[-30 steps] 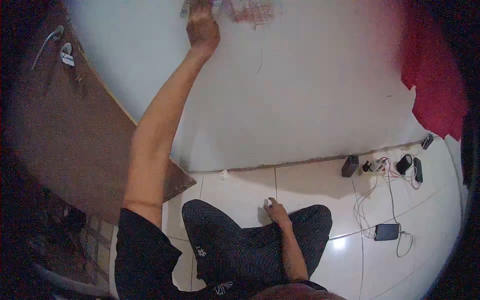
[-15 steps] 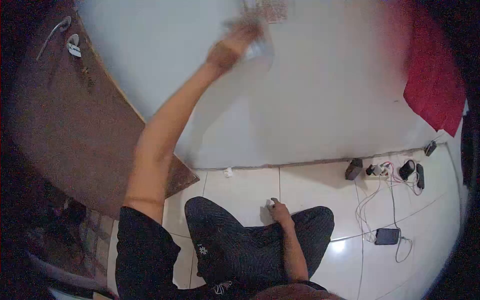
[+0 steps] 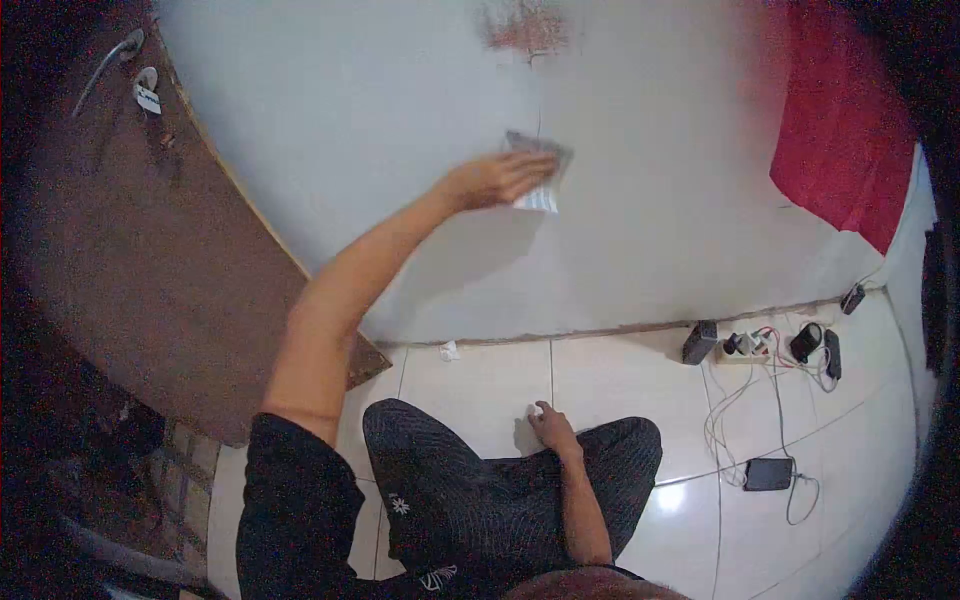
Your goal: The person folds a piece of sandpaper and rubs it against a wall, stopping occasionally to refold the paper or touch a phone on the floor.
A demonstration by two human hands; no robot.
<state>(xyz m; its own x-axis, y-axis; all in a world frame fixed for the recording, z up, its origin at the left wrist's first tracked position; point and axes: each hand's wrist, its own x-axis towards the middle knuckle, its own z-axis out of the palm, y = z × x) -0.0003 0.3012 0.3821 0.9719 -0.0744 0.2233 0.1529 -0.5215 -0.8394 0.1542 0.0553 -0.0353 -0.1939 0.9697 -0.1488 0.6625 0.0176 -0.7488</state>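
My left hand reaches up to the pale wall, fingers pressed flat over a folded grey-and-white sheet. The sheet is dark grey along its upper edge and whitish with faint marks below; blur hides its exact kind. Above it, the wall has a rough reddish worn patch, with a thin dark line running down from it. My right hand rests low near my right knee, its fingers closed around a small white object I cannot make out.
A brown door with a metal handle stands at the left. Red cloth hangs at the right. On the tiled floor, a power strip with plugs and cables and a black adapter lie to the right. A white scrap lies by the wall.
My left hand has moved down the wall with the sheet, from the reddish patch to below it. My right hand has stayed near my knee.
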